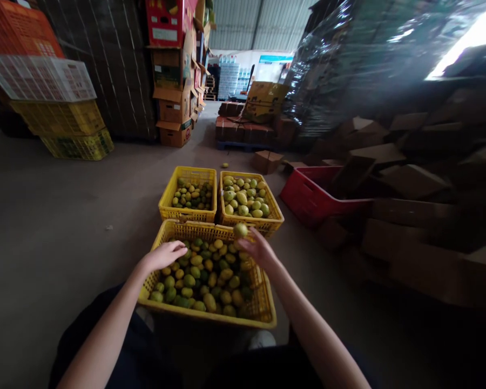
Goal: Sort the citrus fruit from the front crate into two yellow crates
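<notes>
In front of me a large yellow plastic crate (210, 313) holds many green and yellow lemons (196, 260). My left hand (164, 255) is over its left side, palm down, fingers stretched out above the fruit, with nothing visible in it. Above the crate's far right rim, my right hand (260, 249) has one pale green-yellow lemon (240, 230) at its fingertips. Behind stand two smaller yellow crates: the left crate (166, 202) has smaller, mixed green and yellow lemons, the right crate (272, 213) larger, paler ones.
A red crate (308, 197) stands to the right beside heaped cardboard boxes (413, 232). Stacked plastic crates (65, 116) are at the left. Carton stacks (174, 108) and a loaded blue pallet (243, 145) stand farther back. One loose fruit (225, 165) lies on the floor.
</notes>
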Motion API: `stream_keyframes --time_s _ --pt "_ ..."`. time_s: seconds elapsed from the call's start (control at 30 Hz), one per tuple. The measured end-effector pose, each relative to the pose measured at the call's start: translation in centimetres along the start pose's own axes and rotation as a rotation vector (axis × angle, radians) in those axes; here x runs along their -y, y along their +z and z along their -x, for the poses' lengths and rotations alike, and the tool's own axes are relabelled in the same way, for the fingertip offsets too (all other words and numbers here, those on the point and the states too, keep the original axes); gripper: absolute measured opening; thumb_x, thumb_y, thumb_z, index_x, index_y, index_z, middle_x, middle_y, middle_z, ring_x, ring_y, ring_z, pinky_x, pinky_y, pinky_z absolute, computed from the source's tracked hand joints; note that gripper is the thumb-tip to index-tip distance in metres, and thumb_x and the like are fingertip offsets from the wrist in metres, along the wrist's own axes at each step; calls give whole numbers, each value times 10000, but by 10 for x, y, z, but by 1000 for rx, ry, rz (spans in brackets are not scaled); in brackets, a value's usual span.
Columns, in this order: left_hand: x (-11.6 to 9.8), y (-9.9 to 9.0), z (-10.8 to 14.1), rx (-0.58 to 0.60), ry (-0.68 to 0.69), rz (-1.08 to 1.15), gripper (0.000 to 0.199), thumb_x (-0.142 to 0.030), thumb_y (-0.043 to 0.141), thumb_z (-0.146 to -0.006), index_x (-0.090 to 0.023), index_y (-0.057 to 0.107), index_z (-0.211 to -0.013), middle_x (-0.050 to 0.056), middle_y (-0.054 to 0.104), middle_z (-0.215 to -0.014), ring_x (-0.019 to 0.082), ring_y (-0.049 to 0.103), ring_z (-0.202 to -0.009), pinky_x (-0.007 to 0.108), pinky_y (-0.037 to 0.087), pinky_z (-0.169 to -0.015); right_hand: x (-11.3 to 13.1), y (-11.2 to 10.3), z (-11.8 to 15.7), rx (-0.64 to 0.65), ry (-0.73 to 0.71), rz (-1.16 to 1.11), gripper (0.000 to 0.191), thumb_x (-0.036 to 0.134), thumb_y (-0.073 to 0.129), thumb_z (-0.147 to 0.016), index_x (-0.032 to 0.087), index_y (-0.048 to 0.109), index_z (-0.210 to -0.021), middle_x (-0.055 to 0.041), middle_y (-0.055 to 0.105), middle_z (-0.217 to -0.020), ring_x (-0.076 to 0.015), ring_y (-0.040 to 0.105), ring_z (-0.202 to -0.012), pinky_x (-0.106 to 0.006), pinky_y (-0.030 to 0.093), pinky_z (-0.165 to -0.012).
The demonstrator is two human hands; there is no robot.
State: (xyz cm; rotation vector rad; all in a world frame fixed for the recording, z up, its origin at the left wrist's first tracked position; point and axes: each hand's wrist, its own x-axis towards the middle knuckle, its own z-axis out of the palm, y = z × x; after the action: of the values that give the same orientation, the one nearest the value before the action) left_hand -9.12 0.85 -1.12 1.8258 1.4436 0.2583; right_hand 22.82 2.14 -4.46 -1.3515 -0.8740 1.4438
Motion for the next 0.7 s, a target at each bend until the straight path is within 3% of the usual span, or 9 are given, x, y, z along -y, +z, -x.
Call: stream_keyframes --time_s 0.07,0.13,0.23,0.37,0.5,0.7 --pt "2 1 -2 -7 6 -3 482 -513 434 -862 -193 632 -1163 86 651 -1253 244 577 -1175 307 407 -995 25 -14 -13 -121 -1 -151 198 426 586 -718 271 537 -831 -28 595 -911 -189 655 -850 -353 559 -747" --pt "4 2 -4 6 7 -26 493 -516 434 -859 -188 632 -1168 93 657 -1240 254 585 -1162 312 415 -982 31 -15 -14 -148 74 -243 137 372 557 -736 258 522 -804 -27 590 -888 -172 656 -816 -347 548 -785" --pt "6 4 -6 51 0 -93 498 -506 431 -860 -173 631 -1171 110 672 -1203 266 607 -1122 324 432 -952 13 4 -1 -57 202 -233 79 284 562 -737 222 552 -785 -40 631 -832 -178 670 -751 -371 539 -795" --pt "7 10 -5 114 -25 -231 535 -507 421 -866 -149 609 -1216 156 649 -1231 294 602 -1134 353 432 -946 -4 32 16 74 326 -219 147 257 528 -791 178 635 -851 -78 694 -859 -194 687 -746 -399 527 -821" --pt "12 17 -2 207 -45 -311 604 -513 426 -863 -113 556 -1296 197 563 -1345 320 549 -1216 380 396 -1001 9 35 28 106 295 -273 178 229 492 -822 185 662 -851 -65 721 -887 -182 694 -781 -369 517 -858" --pt "35 42 -7 184 -114 -371 487 -499 518 -816 -159 643 -1140 188 643 -1230 335 588 -1154 389 414 -966 23 19 38 9 238 -366 169 200 490 -784 206 658 -795 -69 732 -895 -204 692 -858 -372 527 -852"
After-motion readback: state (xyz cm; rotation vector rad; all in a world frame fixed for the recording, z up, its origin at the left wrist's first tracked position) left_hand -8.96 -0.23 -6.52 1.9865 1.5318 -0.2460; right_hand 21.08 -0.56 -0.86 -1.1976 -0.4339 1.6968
